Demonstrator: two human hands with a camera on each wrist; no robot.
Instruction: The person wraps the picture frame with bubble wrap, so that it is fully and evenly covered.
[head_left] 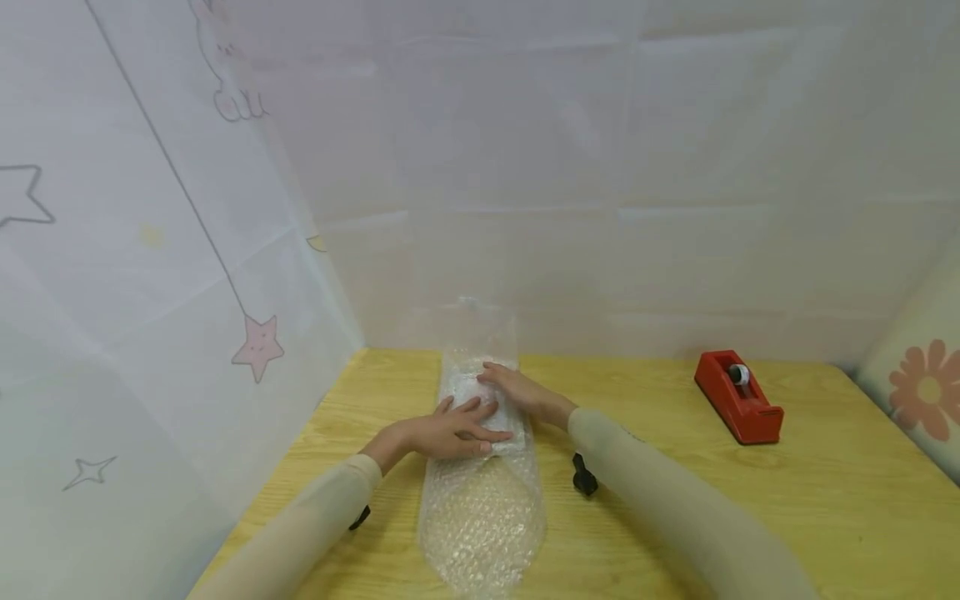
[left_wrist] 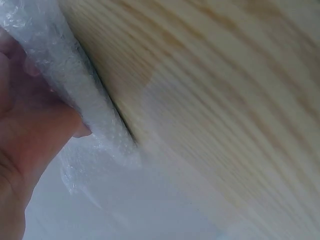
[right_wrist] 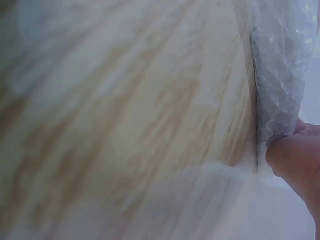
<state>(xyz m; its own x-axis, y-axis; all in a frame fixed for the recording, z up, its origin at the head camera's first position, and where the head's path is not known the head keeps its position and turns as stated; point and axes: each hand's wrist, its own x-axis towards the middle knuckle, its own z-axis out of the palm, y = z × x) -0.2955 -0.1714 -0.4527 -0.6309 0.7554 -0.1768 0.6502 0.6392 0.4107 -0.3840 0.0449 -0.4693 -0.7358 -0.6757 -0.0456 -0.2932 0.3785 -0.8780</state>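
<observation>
Pressing Together

On the yellow wood-grain counter (head_left: 847,500), we are touching a long, clear bubble-wrap sheet (head_left: 480,517): our left hand (head_left: 459,433), released, is resting fingers-spread across its middle; our right hand (head_left: 525,395), also released, is lying along its right side.

Stretches broad and flat as a yellow, wood-grained tabletop (head_left: 637,387). Bears, left of centre, a long strip of clear, crinkled bubble wrap (head_left: 482,521), running front to back. Carries, well apart to the right, near the back edge, a red, box-like tape dispenser (head_left: 738,410), set aslant.
</observation>
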